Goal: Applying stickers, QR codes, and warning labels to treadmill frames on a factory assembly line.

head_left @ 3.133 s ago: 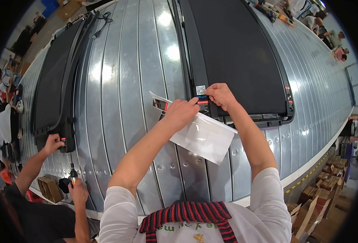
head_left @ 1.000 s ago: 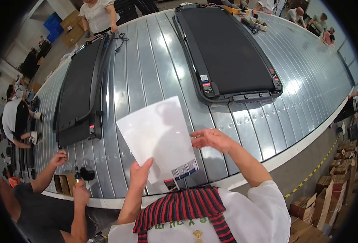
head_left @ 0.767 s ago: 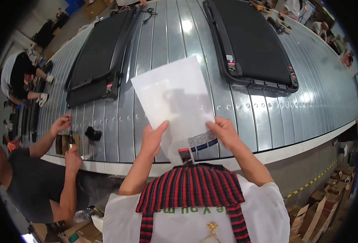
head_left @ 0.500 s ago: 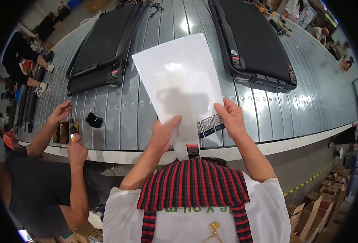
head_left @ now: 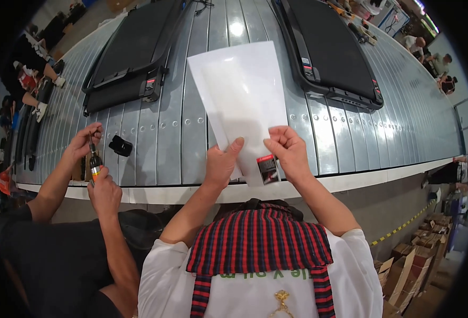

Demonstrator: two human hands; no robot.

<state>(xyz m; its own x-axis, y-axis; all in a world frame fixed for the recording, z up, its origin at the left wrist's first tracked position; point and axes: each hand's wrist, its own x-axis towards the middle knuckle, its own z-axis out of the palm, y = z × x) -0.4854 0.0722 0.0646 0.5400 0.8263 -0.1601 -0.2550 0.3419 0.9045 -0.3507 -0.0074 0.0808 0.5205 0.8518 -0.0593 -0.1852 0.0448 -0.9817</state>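
Note:
A glossy white sheet (head_left: 244, 90) slants up and away from me over the metal table, held between both my hands. My left hand (head_left: 222, 163) is closed on its near left edge, thumb lying on top. At the near right, my right hand (head_left: 288, 151) pinches the sheet's edge between thumb and fingers. A narrower white strip curls toward me from the sheet, bearing a black label with a red top (head_left: 267, 170), just below my right fingertips. How many layers are stacked in my hands I cannot tell.
Folded black treadmills lie on the slatted metal table (head_left: 191, 143), one at left (head_left: 133, 50), one at right (head_left: 332, 53). On my left a co-worker's hands hold a screwdriver (head_left: 94, 161) near a small black part (head_left: 120, 146). Cardboard boxes (head_left: 403, 281) stand at lower right.
My right hand has moved left, closer to my left hand. The strip with the black and red label has come up between my hands; the square-coded labels at the sheet's edge no longer show.

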